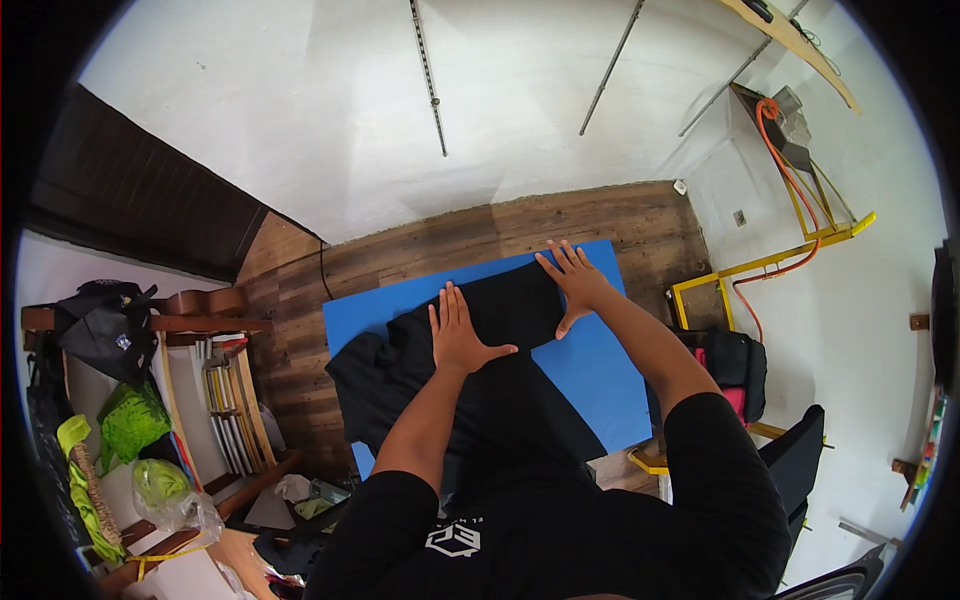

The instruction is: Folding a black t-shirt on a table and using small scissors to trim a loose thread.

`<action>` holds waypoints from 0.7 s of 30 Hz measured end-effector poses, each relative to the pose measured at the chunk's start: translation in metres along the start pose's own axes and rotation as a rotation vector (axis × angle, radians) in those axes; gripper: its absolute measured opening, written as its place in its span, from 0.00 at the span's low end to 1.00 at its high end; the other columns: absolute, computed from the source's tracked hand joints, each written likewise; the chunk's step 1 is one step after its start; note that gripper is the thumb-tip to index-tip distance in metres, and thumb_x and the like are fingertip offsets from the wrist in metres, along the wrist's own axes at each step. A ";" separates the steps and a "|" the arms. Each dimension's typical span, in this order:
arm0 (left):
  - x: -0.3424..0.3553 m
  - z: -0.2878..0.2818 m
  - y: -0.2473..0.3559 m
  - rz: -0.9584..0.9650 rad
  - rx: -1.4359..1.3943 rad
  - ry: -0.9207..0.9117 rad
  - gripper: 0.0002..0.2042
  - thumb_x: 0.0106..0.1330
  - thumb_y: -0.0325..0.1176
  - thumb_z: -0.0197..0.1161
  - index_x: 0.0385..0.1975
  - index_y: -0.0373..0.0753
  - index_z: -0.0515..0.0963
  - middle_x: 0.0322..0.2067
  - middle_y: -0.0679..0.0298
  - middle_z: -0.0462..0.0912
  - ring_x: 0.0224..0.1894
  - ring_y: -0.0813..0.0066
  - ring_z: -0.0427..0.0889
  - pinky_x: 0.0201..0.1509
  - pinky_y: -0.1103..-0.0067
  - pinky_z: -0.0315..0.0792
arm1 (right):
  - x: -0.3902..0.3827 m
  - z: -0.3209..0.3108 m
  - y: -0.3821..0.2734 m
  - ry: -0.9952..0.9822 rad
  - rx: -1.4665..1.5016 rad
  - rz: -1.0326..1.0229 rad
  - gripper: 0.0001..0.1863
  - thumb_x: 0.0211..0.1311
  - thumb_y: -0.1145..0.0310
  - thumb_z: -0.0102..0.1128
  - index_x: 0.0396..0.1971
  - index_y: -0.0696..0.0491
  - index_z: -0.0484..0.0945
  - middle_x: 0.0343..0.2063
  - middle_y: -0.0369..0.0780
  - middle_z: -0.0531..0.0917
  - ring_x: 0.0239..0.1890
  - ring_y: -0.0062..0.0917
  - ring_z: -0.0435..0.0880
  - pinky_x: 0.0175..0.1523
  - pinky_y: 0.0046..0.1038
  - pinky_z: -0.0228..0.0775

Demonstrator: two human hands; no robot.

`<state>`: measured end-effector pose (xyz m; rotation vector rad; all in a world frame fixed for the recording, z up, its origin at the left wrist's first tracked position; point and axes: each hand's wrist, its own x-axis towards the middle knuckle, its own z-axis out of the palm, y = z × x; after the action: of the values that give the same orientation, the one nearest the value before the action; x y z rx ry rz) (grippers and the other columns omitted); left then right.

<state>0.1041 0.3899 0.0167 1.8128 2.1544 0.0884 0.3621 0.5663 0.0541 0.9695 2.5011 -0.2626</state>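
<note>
A black garment (510, 305) lies spread over a blue tabletop (600, 375). Its far part is a fairly smooth flat strip, while the left part (365, 385) is bunched in folds. My left hand (460, 338) presses flat on the cloth with its fingers pointing away and the thumb stretched to the right. At the right end of the strip rests my right hand (573, 288), fingers spread, partly on the cloth edge and partly over the blue surface. The near side of the garment is hidden by my arms and black shirt; its exact kind cannot be made out.
At left stands a wooden shelf (262, 400) with books, a black bag (105, 325) and green bags (135, 425). A yellow metal frame (745, 270) with an orange hose is at the right, near dark folded chairs (795, 455). Beyond the table are wooden flooring (440, 238) and a white wall.
</note>
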 end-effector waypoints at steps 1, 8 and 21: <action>-0.001 0.001 0.000 -0.001 0.002 0.003 0.83 0.37 0.91 0.61 0.82 0.28 0.36 0.85 0.50 0.35 0.87 0.59 0.34 0.88 0.58 0.30 | -0.001 0.000 -0.001 0.006 -0.009 0.001 0.97 0.11 0.23 0.85 0.86 0.39 0.32 0.85 0.49 0.36 0.86 0.53 0.36 0.86 0.55 0.35; -0.004 0.000 0.001 -0.013 0.004 -0.028 0.83 0.38 0.91 0.62 0.83 0.29 0.36 0.85 0.50 0.34 0.87 0.59 0.32 0.88 0.59 0.29 | -0.017 -0.003 -0.031 0.000 0.041 0.103 0.92 0.21 0.33 0.90 0.85 0.39 0.32 0.85 0.49 0.36 0.85 0.53 0.43 0.84 0.56 0.45; -0.004 0.001 0.002 0.002 -0.054 0.011 0.82 0.38 0.89 0.65 0.83 0.29 0.38 0.85 0.51 0.35 0.87 0.59 0.32 0.88 0.59 0.29 | -0.066 0.067 -0.082 0.353 0.712 0.829 0.28 0.60 0.40 0.75 0.33 0.56 0.87 0.27 0.45 0.90 0.37 0.42 0.92 0.44 0.42 0.83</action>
<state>0.1067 0.3868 0.0174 1.7892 2.1367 0.1558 0.3722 0.4446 0.0271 2.3952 2.0299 -0.7750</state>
